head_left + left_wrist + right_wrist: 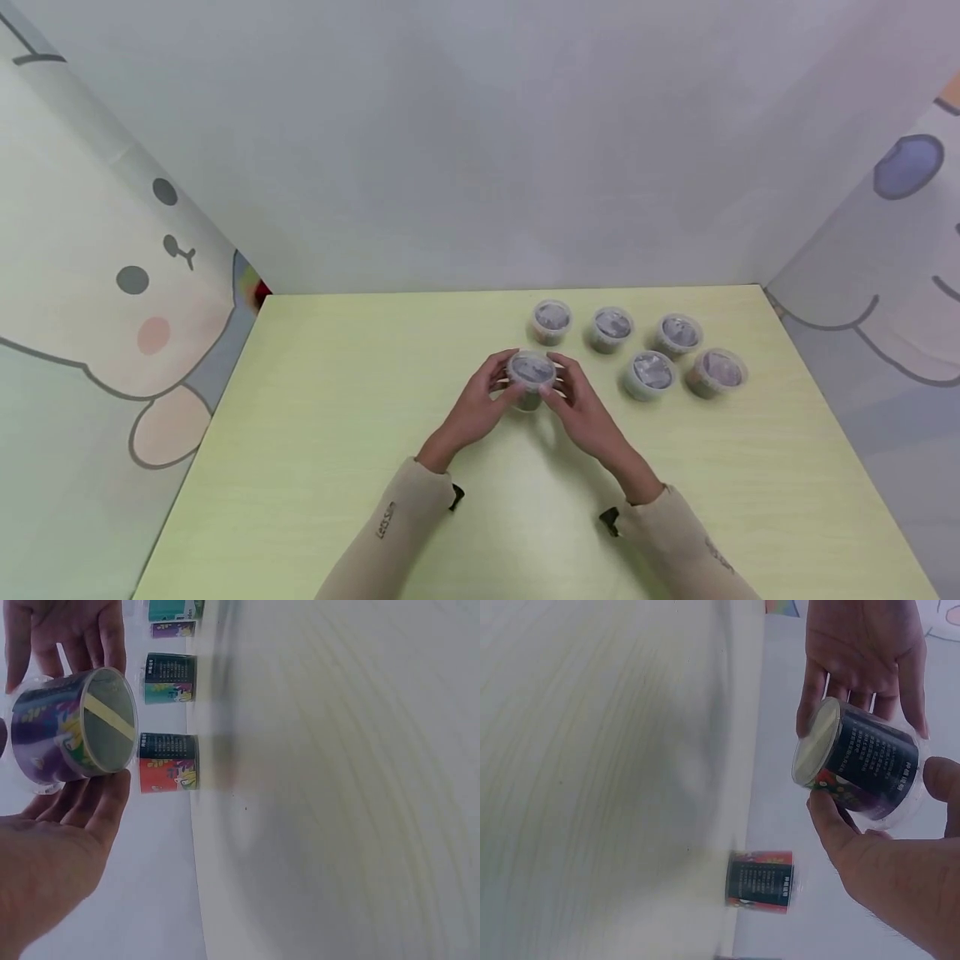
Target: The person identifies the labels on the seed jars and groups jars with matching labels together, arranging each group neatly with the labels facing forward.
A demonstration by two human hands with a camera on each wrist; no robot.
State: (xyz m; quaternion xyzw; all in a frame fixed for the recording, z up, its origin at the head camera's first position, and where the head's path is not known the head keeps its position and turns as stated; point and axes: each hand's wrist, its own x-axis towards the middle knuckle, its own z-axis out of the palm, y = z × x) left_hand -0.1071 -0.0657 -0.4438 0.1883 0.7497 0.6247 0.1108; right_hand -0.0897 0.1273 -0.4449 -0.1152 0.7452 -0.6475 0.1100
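A round clear plastic tub [532, 369] with a lid and a purple and dark printed label is held between both hands, raised off the table. My left hand [478, 404] grips its left side, fingers curving round the wall and thumb near the front. On the opposite side my right hand [585, 412] holds it the same way. In the left wrist view the tub [56, 739] shows its clear base with a pale yellow strip across it. The right wrist view shows the dark printed panel of the tub [870, 761] between the two hands.
Five similar lidded tubs stand at the back right of the pale yellow table [337, 433]: a back-row tub [551, 321], its neighbour [611, 327], a third [678, 333], and two nearer ones [649, 373] [717, 371]. A white wall [480, 167] rises behind; printed cloth hangs at both sides.
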